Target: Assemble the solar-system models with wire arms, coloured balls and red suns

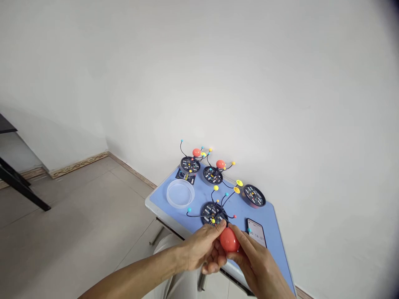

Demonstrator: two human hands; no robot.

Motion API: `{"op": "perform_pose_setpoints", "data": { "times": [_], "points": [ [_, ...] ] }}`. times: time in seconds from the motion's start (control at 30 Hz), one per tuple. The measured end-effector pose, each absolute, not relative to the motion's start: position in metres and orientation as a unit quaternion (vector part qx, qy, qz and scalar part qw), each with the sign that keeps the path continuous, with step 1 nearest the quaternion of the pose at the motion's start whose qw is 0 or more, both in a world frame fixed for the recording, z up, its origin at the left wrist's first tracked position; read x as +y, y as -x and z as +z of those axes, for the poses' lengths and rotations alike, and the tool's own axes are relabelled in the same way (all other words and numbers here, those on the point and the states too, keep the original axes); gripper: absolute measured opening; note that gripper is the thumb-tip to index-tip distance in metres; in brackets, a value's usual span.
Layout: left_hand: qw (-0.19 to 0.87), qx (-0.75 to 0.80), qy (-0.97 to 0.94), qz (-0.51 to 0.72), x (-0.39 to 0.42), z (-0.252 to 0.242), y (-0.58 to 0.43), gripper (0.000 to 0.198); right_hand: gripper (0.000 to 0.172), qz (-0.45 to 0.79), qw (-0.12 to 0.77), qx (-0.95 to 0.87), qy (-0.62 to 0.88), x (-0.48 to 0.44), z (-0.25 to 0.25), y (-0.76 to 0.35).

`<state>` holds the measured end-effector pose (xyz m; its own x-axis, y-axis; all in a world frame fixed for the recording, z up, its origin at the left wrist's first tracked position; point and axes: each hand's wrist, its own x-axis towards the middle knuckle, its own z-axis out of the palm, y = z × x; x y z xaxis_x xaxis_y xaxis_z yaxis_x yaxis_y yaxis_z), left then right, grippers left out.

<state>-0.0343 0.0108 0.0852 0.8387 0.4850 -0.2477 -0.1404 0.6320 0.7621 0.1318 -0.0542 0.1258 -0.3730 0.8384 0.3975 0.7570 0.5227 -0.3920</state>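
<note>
A glossy red ball (230,240) sits between my two hands over the near edge of the blue table. My right hand (254,257) wraps fingers and thumb around its right side. At its left side is my left hand (204,248), thumb above and fingers curled below, closed against the ball; its fingertips are partly hidden. Just beyond them stands a solar system model with a round black printed base (213,213). Thin black arms spread from it, tipped with small blue, yellow and red balls and yellow cups. The hands cover its near side.
On the table (199,231), two similar models with red balls (196,153) stand at the back. A bare black disc base (254,196) lies right, a clear round lid (180,194) left, by a dark printed card (190,179). A phone (256,232) showing a timer lies beside my right hand.
</note>
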Motion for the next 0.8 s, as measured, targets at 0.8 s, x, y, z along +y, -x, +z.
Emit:
{"op": "perform_pose_setpoints", "data": {
  "times": [0.8],
  "points": [
    [0.770,0.176,-0.454,0.412,-0.006,0.081,0.021,0.077,0.024,0.298,0.280,-0.727,0.551,-0.052,0.143,-0.125]
  ]
}}
